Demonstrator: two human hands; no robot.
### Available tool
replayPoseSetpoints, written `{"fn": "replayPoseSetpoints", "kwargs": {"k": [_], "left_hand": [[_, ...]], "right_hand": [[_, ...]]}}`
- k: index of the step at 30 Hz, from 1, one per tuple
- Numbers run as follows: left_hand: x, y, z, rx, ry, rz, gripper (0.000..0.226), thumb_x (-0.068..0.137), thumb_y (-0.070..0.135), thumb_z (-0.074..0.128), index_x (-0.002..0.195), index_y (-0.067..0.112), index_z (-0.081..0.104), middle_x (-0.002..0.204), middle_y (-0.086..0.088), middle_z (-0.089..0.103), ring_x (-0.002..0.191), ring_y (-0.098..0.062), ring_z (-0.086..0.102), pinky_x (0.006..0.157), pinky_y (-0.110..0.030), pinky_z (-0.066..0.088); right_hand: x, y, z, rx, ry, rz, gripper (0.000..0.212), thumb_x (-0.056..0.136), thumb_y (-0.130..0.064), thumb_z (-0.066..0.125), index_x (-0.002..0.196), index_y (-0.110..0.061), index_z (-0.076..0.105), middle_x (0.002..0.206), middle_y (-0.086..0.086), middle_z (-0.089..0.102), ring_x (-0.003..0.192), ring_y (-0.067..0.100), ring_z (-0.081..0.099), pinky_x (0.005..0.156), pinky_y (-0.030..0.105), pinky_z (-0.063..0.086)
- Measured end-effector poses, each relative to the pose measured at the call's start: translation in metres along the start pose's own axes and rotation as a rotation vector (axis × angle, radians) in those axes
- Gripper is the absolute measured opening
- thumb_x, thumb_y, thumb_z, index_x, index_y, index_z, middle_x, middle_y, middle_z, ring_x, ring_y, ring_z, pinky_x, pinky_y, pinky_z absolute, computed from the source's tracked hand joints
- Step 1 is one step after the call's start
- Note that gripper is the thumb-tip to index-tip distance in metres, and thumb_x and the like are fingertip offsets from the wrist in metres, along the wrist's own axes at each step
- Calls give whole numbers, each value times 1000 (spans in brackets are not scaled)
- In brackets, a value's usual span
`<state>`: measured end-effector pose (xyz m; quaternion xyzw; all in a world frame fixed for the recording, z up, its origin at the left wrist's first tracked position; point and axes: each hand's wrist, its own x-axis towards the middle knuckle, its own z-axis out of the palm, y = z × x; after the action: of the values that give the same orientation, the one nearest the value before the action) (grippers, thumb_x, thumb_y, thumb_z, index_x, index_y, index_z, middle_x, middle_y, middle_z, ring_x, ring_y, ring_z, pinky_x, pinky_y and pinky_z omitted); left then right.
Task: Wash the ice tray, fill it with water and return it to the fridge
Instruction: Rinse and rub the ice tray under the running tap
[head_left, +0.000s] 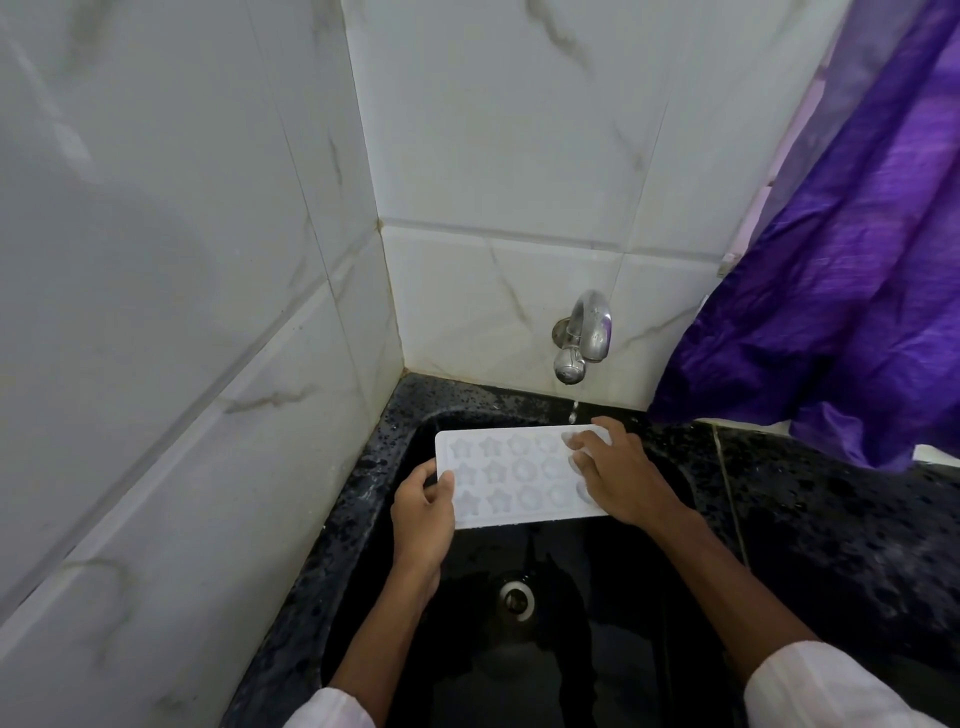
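The left grip (423, 512) pinches the near-left end of the white ice tray (519, 478), thumb on top. The right grip (615, 470) curls its fingers over the tray's right end. The tray is held level above the black sink (597, 597), mould side up, showing 3 rows. Water (574, 413) falls from the tap (582, 338) toward its far-right corner.

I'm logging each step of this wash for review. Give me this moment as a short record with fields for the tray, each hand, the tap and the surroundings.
tray: white ice tray, cavities up, held over the sink
left hand: left hand grips the tray's left end, thumb on top
right hand: right hand has its fingers on the tray's right end; grip unclear
tap: wall tap, thin water falling toward the tray's far right corner
below: drain
right side: purple curtain
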<state>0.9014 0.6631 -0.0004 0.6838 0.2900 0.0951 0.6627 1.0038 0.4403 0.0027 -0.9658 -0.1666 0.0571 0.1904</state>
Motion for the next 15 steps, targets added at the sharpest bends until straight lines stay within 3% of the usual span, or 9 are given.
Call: {"fn": "replayPoseSetpoints", "kwargs": {"k": [6, 15], "left_hand": [[-3, -1, 0, -6, 4, 12, 16, 104, 20, 52, 107, 32, 62, 102, 2, 74, 94, -18, 72, 87, -42, 59], [-3, 1, 0, -6, 5, 8, 18, 104, 21, 52, 117, 26, 63, 104, 1, 74, 95, -17, 72, 88, -43, 59]], "right_hand": [[0, 4, -2, 40, 27, -40, 33, 101, -29, 47, 132, -33, 54, 151, 4, 27, 125, 30, 38, 99, 42, 43], [1, 3, -3, 26, -24, -14, 33, 103, -29, 41, 134, -32, 51, 154, 3, 22, 130, 30, 34, 102, 43, 41]]}}
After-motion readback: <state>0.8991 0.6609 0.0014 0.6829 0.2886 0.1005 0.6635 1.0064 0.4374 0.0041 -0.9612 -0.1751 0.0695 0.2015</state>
